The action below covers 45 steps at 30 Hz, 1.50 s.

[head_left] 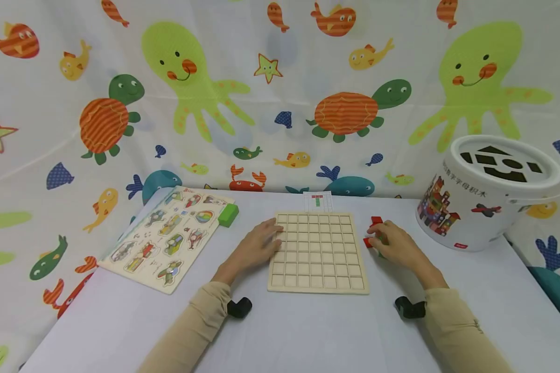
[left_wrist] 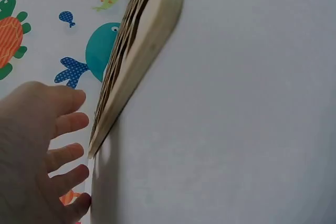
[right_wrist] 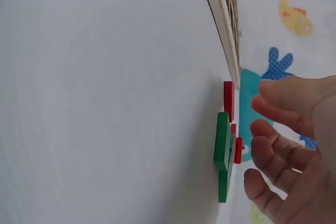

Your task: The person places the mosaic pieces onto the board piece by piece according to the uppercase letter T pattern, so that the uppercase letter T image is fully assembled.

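A square wooden grid board lies on the table between both hands. My left hand is at its left edge, fingers spread and straight, fingertips overlapping the rim in the head view. To the right of the board, my right hand hovers over a small group of red and green blocks, its fingers loosely bent. In the right wrist view the fingertips are apart from the green block and the red block. Another red block shows beyond the fingers in the head view; the hand partly hides the group.
A small card with a red and green grid pattern lies behind the board. On the left is a wooden picture puzzle with a green block at its edge. A white lidded bucket stands at the right. A patterned cloth hangs behind.
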Tool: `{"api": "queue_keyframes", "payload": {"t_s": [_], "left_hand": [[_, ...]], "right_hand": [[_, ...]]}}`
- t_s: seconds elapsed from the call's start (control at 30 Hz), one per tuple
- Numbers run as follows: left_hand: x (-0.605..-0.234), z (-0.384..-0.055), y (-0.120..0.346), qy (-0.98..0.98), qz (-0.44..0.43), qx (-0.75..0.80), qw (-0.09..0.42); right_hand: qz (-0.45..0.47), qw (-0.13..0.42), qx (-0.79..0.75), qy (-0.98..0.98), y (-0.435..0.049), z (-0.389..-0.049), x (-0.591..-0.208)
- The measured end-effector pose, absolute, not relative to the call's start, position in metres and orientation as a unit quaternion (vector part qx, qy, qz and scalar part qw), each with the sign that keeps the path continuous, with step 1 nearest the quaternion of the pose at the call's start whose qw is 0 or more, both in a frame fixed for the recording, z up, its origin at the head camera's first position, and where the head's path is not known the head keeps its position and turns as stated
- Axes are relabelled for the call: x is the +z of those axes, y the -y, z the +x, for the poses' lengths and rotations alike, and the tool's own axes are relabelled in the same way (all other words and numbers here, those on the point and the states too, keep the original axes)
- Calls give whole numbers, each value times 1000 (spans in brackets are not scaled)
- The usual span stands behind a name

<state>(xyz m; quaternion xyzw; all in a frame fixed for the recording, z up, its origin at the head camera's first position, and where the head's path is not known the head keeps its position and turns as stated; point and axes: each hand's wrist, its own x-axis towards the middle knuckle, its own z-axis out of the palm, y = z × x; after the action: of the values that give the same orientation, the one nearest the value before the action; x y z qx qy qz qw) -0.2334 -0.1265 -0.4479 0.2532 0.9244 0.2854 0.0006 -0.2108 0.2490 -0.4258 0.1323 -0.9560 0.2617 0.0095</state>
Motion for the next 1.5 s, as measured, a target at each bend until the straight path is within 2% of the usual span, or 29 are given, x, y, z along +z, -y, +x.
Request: {"api": "queue_keyframes", "payload": {"t_s": [0.47, 0.87, 1.17, 1.5], "left_hand": [[-467, -232, 132, -911, 297, 281, -48], [-463, -227, 137, -930, 279, 237, -39], [-465, -234, 137, -917, 294, 261, -65], [-474, -236, 130, -892, 327, 296, -96]], "right_hand": [[111, 10, 273, 956, -244, -197, -439], [89, 30, 340, 936, -240, -203, -441], [100, 56, 398, 910, -234, -211, -434], [98, 46, 454, 884, -221, -214, -431]]}}
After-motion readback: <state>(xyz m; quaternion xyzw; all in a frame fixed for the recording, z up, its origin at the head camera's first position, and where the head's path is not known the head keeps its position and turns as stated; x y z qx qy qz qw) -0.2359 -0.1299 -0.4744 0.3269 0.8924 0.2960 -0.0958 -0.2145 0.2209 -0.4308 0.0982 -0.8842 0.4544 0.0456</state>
